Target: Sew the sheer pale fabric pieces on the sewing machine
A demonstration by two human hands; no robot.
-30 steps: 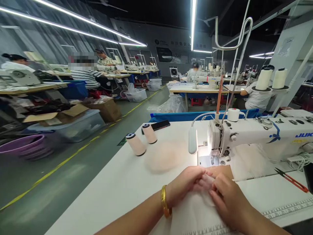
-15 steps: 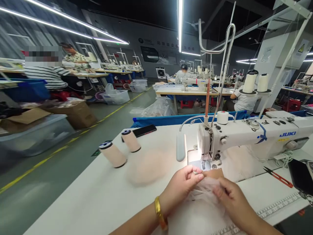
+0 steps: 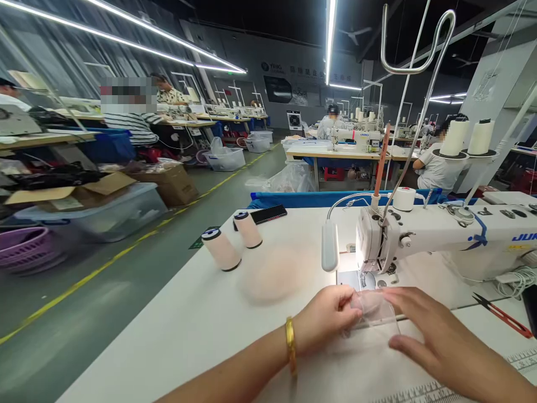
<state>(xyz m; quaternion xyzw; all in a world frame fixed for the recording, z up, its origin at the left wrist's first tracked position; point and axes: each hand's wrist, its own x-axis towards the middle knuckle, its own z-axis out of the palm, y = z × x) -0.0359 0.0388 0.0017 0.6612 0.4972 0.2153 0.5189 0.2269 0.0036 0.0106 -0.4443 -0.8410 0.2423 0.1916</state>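
Observation:
A piece of sheer, pale fabric is spread between my hands, just in front of the needle area of a white sewing machine. My left hand, with a gold bracelet at the wrist, pinches the fabric's left side between thumb and fingers. On the other side my right hand has its thumb and fingers apart, the fingertips at the fabric's upper right edge. A lit lamp shines on the needle area.
Two thread cones and a dark phone stand and lie at the table's back left. Round, pale sheer material lies left of the machine. Red-handled thread snips and a clear ruler lie to the right. People sit at other machines.
My view has turned left, so things appear farther right. The right hand's fingers have spread from a pinch on the fabric. A brown piece near the needle no longer shows.

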